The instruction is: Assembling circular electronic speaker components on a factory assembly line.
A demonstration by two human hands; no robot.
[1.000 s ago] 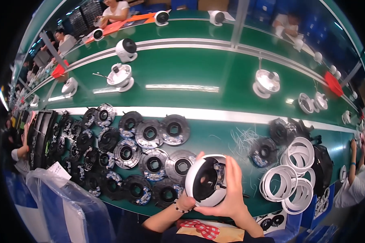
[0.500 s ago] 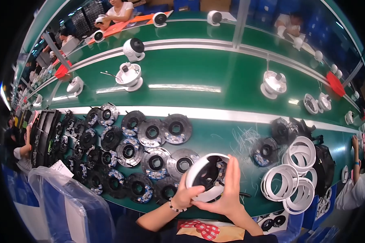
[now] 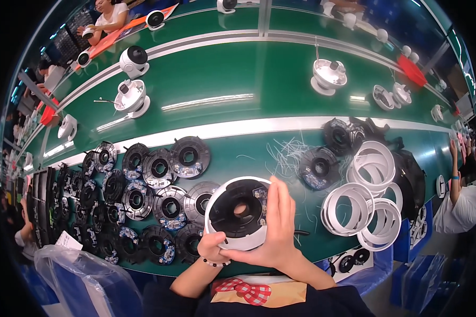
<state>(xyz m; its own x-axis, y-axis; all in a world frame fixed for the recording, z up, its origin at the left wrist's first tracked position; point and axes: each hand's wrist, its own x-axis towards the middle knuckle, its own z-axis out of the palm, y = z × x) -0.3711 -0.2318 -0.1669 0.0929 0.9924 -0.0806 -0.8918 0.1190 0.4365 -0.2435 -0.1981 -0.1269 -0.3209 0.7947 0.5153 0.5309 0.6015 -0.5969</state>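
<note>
Between my two hands is a round white housing (image 3: 216, 229), tilted so its open side faces me. A black disc (image 3: 237, 211) with a small circuit board at its right edge sits inside it, with a hole in the middle. My left hand (image 3: 212, 247) grips the lower left rim, thumb in front and the other fingers mostly hidden behind. Against the right side presses my right hand (image 3: 280, 232), its fingers straight up along the wall and its thumb beneath. Several black discs with circuit boards (image 3: 170, 207) lie on the green bench to the left.
White rings (image 3: 349, 208) are stacked at the right, beside more black discs (image 3: 319, 167) and a heap of thin clear strands (image 3: 288, 153). Beyond a pale rail, white camera bodies (image 3: 134, 61) and open white shells (image 3: 329, 76) stand on a green surface. Co-workers sit around.
The housing has turned, so its open side and the black disc show more fully. My view has shifted, and the bench things appear farther left. Both hands still hold the housing.
</note>
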